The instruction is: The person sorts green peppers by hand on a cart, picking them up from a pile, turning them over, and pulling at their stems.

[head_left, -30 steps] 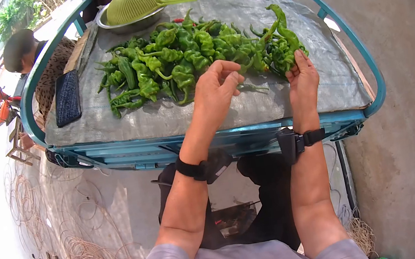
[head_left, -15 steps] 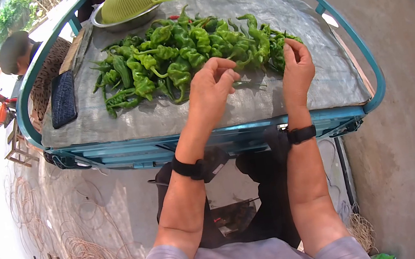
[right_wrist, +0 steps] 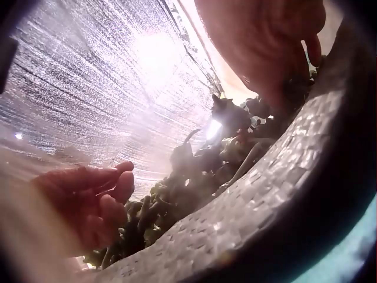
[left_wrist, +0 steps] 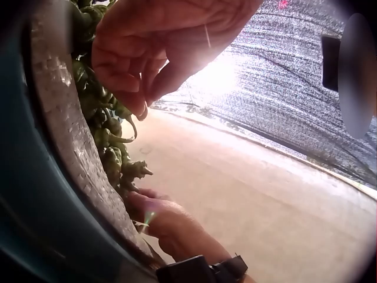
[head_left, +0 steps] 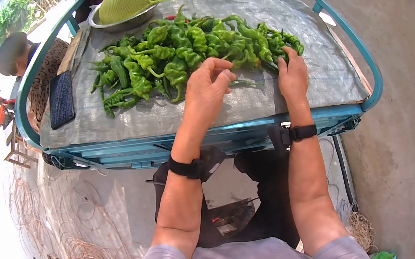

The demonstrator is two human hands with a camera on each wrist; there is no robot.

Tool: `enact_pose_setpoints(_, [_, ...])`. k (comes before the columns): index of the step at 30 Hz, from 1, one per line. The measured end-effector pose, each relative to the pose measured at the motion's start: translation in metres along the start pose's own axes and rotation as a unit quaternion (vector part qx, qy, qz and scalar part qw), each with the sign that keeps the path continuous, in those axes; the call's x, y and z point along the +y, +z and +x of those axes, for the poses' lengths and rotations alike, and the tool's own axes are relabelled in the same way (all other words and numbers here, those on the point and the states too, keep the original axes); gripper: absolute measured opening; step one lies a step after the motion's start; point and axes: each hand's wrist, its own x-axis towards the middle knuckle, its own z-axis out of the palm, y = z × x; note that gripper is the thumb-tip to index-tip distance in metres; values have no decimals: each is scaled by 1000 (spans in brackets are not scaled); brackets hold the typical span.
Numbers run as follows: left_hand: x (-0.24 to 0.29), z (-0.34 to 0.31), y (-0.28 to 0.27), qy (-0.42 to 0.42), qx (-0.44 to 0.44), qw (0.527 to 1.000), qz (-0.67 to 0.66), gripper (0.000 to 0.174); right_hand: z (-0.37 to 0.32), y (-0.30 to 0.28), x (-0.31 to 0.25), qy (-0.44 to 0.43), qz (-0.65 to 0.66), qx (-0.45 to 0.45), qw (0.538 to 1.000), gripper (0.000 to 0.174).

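A heap of green, wrinkled peppers [head_left: 175,54] lies on the grey sheet over the cart bed. My right hand [head_left: 294,79] is at the heap's right end, thumb and forefinger spread apart and fingertips right at the peppers. In the right wrist view the fingers of this right hand [right_wrist: 271,47] reach down into the peppers, their tips partly hidden. My left hand [head_left: 206,91] hovers at the near edge of the heap, fingers loosely bent, thumb close to the forefinger. No pepper shows in the left hand [right_wrist: 88,200] in the right wrist view.
A yellow-green strainer [head_left: 127,3] sits in a metal bowl [head_left: 122,24] behind the heap. At the left of the sheet [head_left: 131,122] lies a dark phone-like slab [head_left: 61,100]. Blue cart rails [head_left: 342,29] curve around both sides. Another person [head_left: 19,55] is beyond the left rail.
A long curled pepper that stood up at my right hand has come down leftward onto the heap. The right hand let it go, lifted off, then returned to the heap's right end. My left hand barely moved.
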Motion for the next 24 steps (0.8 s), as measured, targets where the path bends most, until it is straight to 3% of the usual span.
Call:
enact_pose_setpoints(4, [-1, 0, 1, 8, -7, 1000, -4, 20, 10, 9, 27, 93, 296, -29, 950, 37])
enact_pose_setpoints(7, [-2, 0, 1, 6, -14, 1000, 1, 21, 5, -18, -5, 245, 493, -13, 834, 36])
enact_pose_setpoints(8, [-3, 1, 2, 7, -16, 1000, -3, 20, 4, -23, -8, 249, 535, -15, 807, 34])
enact_pose_setpoints(17, [-2, 0, 7, 10, -17, 1000, 4, 19, 0, -29, -28, 172, 621, -19, 764, 32])
enact_pose_setpoints(20, [-6, 1, 7, 13, -15, 1000, -1, 20, 7, -28, -44, 134, 606, 7, 784, 34])
enact_pose_setpoints(23, [-7, 1, 6, 7, -9, 1000, 10, 21, 15, -29, -68, 113, 532, 20, 839, 35])
enact_pose_setpoints(24, [-8, 1, 5, 7, -7, 1000, 17, 21, 18, -25, -70, 106, 556, 8, 824, 34])
